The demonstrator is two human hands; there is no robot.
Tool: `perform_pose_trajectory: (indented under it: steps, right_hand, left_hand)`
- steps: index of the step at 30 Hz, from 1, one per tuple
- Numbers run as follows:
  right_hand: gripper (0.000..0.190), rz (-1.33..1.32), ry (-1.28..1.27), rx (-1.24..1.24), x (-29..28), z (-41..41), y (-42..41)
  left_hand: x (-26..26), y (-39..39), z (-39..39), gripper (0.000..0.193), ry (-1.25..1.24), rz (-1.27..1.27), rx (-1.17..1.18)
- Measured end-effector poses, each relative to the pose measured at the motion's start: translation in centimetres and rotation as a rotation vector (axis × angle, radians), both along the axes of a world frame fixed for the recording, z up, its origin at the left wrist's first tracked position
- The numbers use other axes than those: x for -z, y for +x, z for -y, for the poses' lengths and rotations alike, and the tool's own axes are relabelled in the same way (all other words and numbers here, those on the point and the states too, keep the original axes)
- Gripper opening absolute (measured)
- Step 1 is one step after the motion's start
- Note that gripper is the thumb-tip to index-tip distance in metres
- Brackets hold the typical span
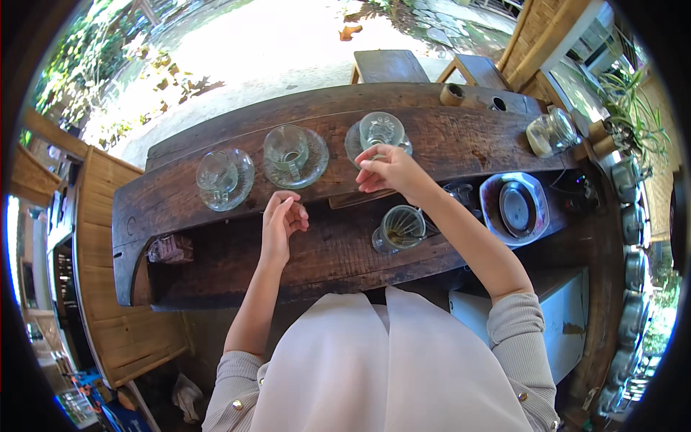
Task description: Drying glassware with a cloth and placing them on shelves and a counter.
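My left hand hovers at the front edge of the wooden counter, its fingers loosely curled around nothing. Above the counter, my right hand has bent, parted fingers and appears empty. It overlaps the near side of the right-hand glass saucer, where a clear glass cup stands. Whether the fingertips touch the saucer cannot be told. Further left, a second glass cup rests on its saucer. The leftmost glass cup also sits on a glass saucer.
On the lower shelf are a ribbed footed glass and a pale plastic basin holding a dark round dish. A glass jar lies tilted at the counter's right end, past a bamboo cup. Two stools stand beyond.
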State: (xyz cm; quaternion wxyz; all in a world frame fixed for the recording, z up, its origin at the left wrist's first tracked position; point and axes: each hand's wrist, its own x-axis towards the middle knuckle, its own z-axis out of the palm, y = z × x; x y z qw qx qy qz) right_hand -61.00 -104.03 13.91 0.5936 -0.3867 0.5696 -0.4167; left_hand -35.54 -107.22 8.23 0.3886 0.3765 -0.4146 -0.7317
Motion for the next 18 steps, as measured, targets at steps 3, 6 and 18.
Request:
perform_pose_trajectory:
  steps: [3, 6, 18]
  right_hand:
    - [0.018, -0.017, -0.056, 0.158, -1.8, -3.4, -2.1]
    - [0.017, 0.018, -0.127, 0.382, -2.6, -8.2, -4.2]
    - [0.017, -0.008, -0.269, 1.315, -2.0, -42.6, -2.9]
  left_hand:
    - [-2.8, -3.2, 0.2, 0.021, -0.111, -0.034, 0.185]
    - [-3.9, -7.0, 0.1, 0.025, -0.176, -0.049, 0.367]
    - [-7.2, -22.4, -19.4, 0.027, -0.287, -0.028, 1.209]
